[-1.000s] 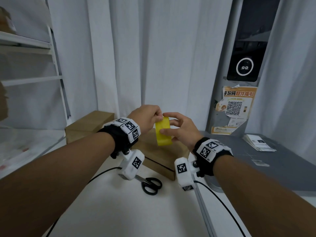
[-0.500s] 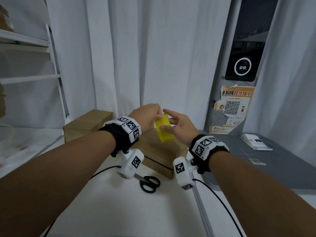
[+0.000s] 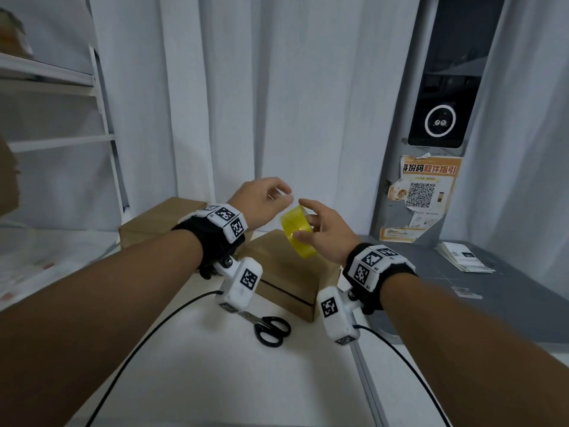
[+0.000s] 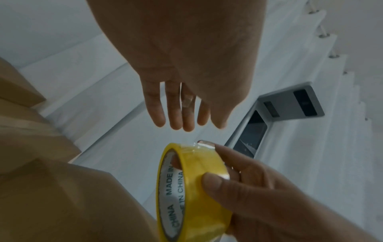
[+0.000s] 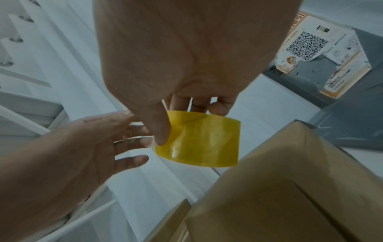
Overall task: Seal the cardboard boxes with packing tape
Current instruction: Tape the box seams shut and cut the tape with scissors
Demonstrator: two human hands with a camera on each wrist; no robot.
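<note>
Head view: right hand grips tape roll; left hand just beside.

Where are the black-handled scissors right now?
In the head view, the black-handled scissors lie on the white table, just before the nearer brown cardboard box.

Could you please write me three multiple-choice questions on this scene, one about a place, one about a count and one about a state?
1. Where do the scissors lie?
A. on the white table in front of the nearer box
B. on top of a box
C. on the shelf

2. How many cardboard boxes are on the table?
A. one
B. two
C. four

3. What holds the tape roll?
A. the left hand
B. nothing, it lies on a box
C. the right hand

Answers:
1 A, they rest on the table before the nearer box.
2 B, a farther box stands behind it.
3 C, the right hand grips it while the left hand hovers apart.
</note>
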